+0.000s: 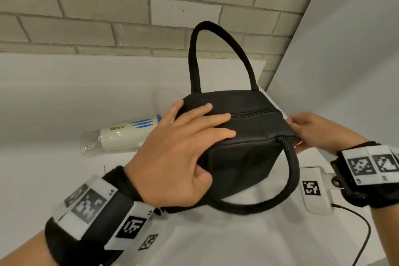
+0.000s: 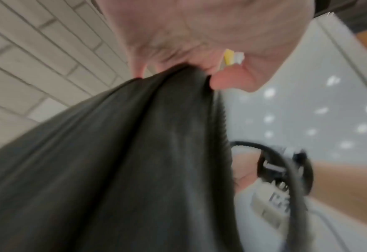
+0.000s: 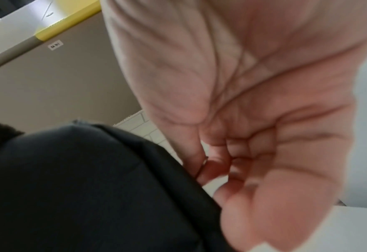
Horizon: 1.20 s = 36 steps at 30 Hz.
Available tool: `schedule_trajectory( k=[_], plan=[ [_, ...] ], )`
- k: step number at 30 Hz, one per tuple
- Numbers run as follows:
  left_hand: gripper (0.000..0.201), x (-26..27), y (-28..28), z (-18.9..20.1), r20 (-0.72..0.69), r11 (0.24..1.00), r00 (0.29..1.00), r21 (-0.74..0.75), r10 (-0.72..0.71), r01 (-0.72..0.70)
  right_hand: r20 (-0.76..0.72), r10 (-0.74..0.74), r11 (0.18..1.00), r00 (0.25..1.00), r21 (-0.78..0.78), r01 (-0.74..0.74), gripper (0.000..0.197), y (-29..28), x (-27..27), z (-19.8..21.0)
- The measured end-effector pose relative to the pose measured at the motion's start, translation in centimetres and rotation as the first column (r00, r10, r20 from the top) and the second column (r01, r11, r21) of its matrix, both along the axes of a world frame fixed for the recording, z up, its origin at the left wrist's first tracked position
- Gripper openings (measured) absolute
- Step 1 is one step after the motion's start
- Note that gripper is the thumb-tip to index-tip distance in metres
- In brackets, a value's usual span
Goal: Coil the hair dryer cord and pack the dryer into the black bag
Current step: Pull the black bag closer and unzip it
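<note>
The black bag (image 1: 248,136) stands on the white table (image 1: 237,244), its top zipper (image 1: 257,113) closed. One handle (image 1: 216,32) stands upright at the back and the other (image 1: 291,179) droops over the front. My left hand (image 1: 207,142) grips the bag's left end, fingers across the top and thumb on the front face; in the left wrist view the bag's fabric (image 2: 135,170) bunches under it. My right hand (image 1: 302,129) pinches the bag's right end by the zipper; in the right wrist view its curled fingers (image 3: 212,167) press against the bag (image 3: 80,187). The white hair dryer (image 1: 129,134) lies behind my left hand; its cord is hidden.
A brick wall (image 1: 108,17) runs close behind the table and a plain white panel (image 1: 345,71) closes off the right side. A white marked device (image 1: 313,190) with a black cable (image 1: 362,229) hangs below my right wrist.
</note>
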State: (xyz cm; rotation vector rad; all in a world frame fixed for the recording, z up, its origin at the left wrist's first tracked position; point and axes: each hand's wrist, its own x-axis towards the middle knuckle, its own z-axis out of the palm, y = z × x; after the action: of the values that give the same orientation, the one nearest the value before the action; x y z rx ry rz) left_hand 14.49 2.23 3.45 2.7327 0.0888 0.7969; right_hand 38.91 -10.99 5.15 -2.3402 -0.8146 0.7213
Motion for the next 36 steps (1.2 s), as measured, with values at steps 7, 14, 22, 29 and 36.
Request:
schedule_trajectory(
  k=[7,14,22,29,36],
  plan=[
    [0.031,5.9,-4.7,2.3,-0.014,0.920,1.000,0.391,0.006,0.000,0.009,-0.025,0.999,1.000,0.036,0.025,0.026,-0.4,-0.8,0.6],
    [0.020,11.7,-7.0,1.0,-0.131,0.841,0.991,0.539,0.033,0.043,0.198,0.007,0.999,0.980,0.038,-0.015,0.025,-0.7,-0.9,0.7],
    [0.019,11.0,-6.8,1.3,-0.119,0.819,0.993,0.569,-0.010,0.076,-0.126,0.035,0.972,0.991,0.233,-0.005,0.031,-1.2,1.4,1.7],
    [0.019,11.2,-7.0,1.8,-0.251,0.836,0.967,0.540,0.044,0.102,0.094,0.220,0.960,0.971,0.154,-0.233,0.029,0.7,-0.4,4.7],
    [0.008,11.2,-6.6,2.7,-0.414,0.866,0.904,0.411,-0.102,0.286,0.166,0.256,0.949,0.952,0.142,-0.280,0.029,1.8,-2.4,5.2]
  ],
)
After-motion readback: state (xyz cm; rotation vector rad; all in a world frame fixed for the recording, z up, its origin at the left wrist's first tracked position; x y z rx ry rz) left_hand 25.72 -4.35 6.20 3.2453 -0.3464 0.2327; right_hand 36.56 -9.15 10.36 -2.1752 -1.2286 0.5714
